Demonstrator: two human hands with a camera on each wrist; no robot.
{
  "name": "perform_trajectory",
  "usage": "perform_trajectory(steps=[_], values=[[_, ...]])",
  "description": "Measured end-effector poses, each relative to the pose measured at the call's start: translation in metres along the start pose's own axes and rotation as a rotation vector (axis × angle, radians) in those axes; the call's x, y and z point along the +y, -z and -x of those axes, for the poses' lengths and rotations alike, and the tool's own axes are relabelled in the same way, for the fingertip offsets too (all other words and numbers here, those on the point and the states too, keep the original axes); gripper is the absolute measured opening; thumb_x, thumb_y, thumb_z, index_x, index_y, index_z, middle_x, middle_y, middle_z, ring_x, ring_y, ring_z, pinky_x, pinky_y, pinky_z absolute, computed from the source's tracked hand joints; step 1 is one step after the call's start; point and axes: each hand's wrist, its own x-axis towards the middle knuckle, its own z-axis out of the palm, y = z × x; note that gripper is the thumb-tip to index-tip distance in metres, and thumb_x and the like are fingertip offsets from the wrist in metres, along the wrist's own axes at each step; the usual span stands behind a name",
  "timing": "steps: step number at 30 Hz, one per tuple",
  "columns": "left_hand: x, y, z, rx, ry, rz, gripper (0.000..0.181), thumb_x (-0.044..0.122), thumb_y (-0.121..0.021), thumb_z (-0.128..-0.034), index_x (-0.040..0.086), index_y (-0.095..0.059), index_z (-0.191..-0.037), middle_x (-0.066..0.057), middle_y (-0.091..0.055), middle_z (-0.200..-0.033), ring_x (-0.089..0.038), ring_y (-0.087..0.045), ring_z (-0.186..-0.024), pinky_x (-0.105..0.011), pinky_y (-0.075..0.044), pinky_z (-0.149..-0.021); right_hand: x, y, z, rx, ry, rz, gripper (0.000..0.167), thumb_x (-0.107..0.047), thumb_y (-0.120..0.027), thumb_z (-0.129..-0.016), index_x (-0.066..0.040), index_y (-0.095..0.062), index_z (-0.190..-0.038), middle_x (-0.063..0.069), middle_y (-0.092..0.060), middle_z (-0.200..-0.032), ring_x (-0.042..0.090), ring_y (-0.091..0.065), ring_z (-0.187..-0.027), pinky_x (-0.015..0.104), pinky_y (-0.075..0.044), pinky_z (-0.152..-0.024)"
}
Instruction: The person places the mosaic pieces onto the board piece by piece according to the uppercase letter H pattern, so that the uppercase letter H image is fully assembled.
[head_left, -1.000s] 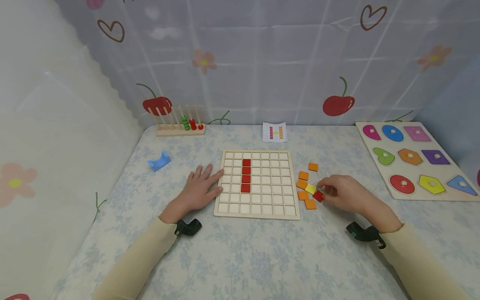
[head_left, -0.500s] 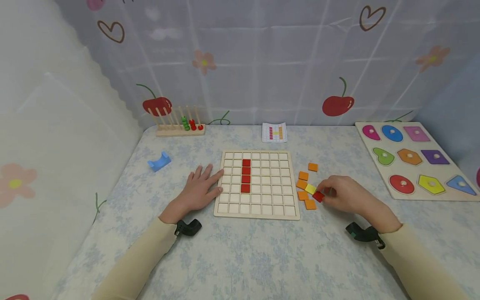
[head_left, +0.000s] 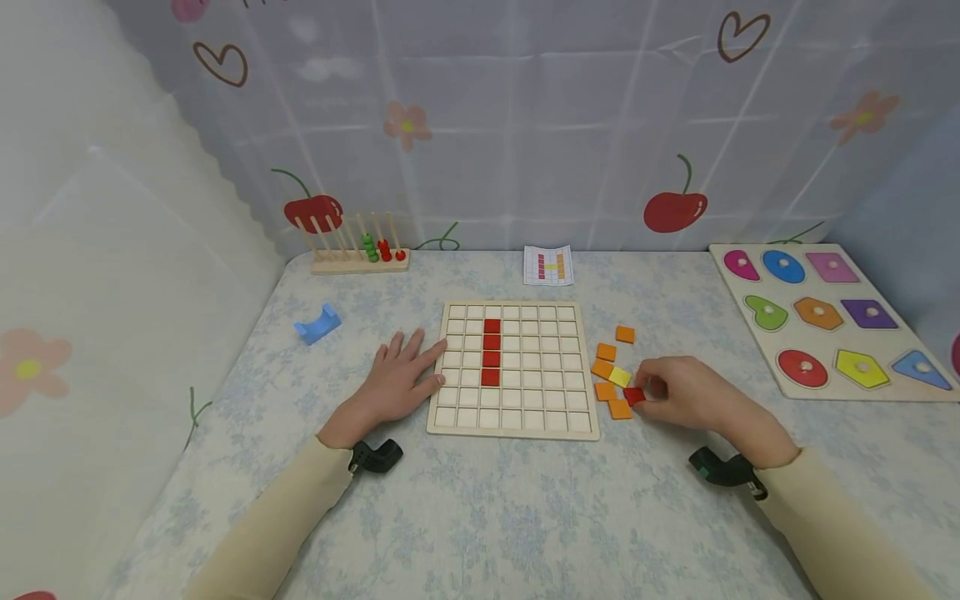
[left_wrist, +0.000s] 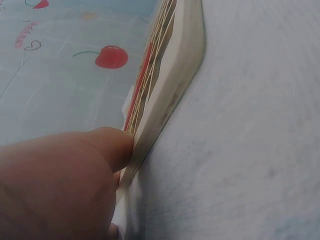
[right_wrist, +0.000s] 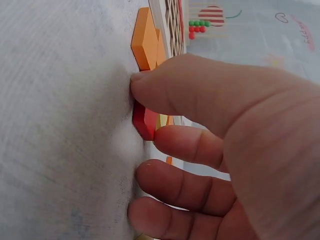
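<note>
My left hand (head_left: 397, 383) lies with straight, spread fingers at the left edge of a wooden grid board (head_left: 512, 434). Its thumb and index fingertip touch the rim. One column of the board holds several red square tiles (head_left: 491, 342). Off the board's right side, my right hand (head_left: 686, 392) pinches a loose red tile (head_left: 633, 397) between thumb and index finger, low on the table. In the right wrist view the thumb covers part of that red tile (right_wrist: 145, 120). Beside it lie a yellow tile (head_left: 619, 377) and several orange tiles (head_left: 626, 334).
A pattern card (head_left: 548, 266) lies behind the board. At back left stands a peg rack with beads (head_left: 360, 265), and a blue curved piece (head_left: 318, 325) sits in front of it. A shape-puzzle board (head_left: 787, 367) occupies the right side.
The loose red tile has turned and shifted slightly left, with my right thumb and index finger following it. My left hand has stayed in place.
</note>
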Motion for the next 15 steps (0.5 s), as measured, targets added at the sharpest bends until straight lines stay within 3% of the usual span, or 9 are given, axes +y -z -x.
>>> perform_trajectory(steps=[10, 15], values=[[0.0008, 0.0007, 0.0003, 0.002, -0.005, -0.002, 0.06, 0.034, -0.05, -0.1075, 0.012, -0.035, -0.161, -0.029, -0.014, -0.168, -0.057, -0.003, -0.154, -0.074, -0.007, -0.12, -0.0008, -0.0042, -0.0017, 0.008, 0.033, 0.025, 0.018, -0.013, -0.082, -0.082, -0.009, -0.077, -0.098, -0.005, -0.058, -0.075, 0.01, -0.048, -0.07, 0.025, -0.043, -0.063], [0.0005, 0.0011, 0.0007, -0.001, -0.004, 0.001, 0.06, 0.035, -0.05, -0.1074, 0.012, -0.034, -0.161, -0.029, -0.013, -0.168, -0.057, -0.002, -0.154, -0.074, -0.007, -0.121, 0.0003, -0.0027, -0.001, 0.036, -0.016, 0.048, 0.019, -0.012, -0.083, -0.081, -0.008, -0.076, -0.098, -0.004, -0.06, -0.076, 0.012, -0.05, -0.071, 0.026, -0.046, -0.063]])
